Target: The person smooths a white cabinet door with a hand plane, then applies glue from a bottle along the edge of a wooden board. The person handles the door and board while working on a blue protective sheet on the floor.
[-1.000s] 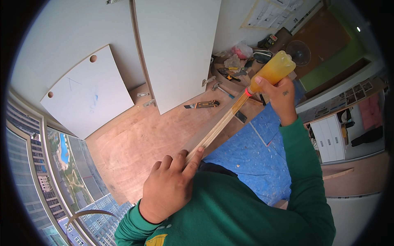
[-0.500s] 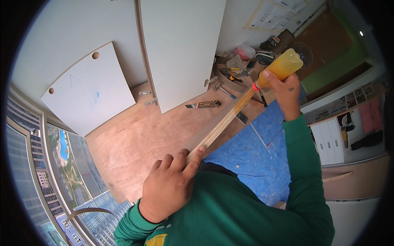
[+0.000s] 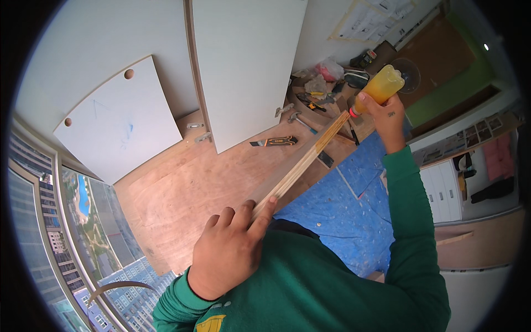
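Note:
My left hand (image 3: pixel 229 249) grips the near end of a long wooden board (image 3: pixel 293 166), its thumb along the pale plywood edge and its fingers over the grey face. The far part of that edge is wet with amber glue (image 3: pixel 332 133). My right hand (image 3: pixel 383 117) is wrapped round a clear plastic bottle (image 3: pixel 383 83) of yellow-amber glue, tilted with its red nozzle down at the board's far end. On the plywood worktop (image 3: pixel 182 193) beyond the board lies an orange and black utility knife (image 3: pixel 274 141).
A white door panel (image 3: pixel 243 66) and a smaller white panel with two round holes (image 3: pixel 121 122) stand at the back. A hammer (image 3: pixel 301 120) and several tools lie near the far corner. Blue sheeting (image 3: pixel 354 205) covers the area at right; a window (image 3: pixel 50 221) is at left.
My right hand has moved the bottle slightly, bringing its nozzle up to the board's far end. Glue now coats the edge further out. My left hand stays in place.

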{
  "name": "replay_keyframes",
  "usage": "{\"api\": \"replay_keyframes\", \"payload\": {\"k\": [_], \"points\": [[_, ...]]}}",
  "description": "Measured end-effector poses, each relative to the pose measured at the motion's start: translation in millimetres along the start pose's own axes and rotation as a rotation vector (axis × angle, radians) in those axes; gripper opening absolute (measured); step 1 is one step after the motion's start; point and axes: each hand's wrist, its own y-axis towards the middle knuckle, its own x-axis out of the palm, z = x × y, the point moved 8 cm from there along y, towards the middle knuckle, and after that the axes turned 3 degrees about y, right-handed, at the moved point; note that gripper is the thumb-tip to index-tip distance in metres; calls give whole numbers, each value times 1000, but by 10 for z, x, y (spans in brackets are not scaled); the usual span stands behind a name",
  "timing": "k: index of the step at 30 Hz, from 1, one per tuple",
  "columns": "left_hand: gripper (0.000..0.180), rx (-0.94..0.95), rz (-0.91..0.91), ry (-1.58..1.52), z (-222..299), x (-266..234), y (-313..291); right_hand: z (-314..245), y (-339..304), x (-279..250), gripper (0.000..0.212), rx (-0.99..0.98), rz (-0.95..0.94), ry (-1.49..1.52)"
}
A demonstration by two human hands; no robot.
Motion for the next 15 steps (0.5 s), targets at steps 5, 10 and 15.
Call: {"api": "replay_keyframes", "payload": {"k": [5, 10, 15], "points": [[74, -3, -1, 21, -32, 6, -4, -15, 15, -276, 35, 129, 97, 325], [75, 4, 22, -1, -58, 12, -11, -95, -243, -162, 38, 345, -12, 838], [77, -6, 9, -23, -56, 4, -52, -174, -669, 204, 33, 491, -160, 960]]}}
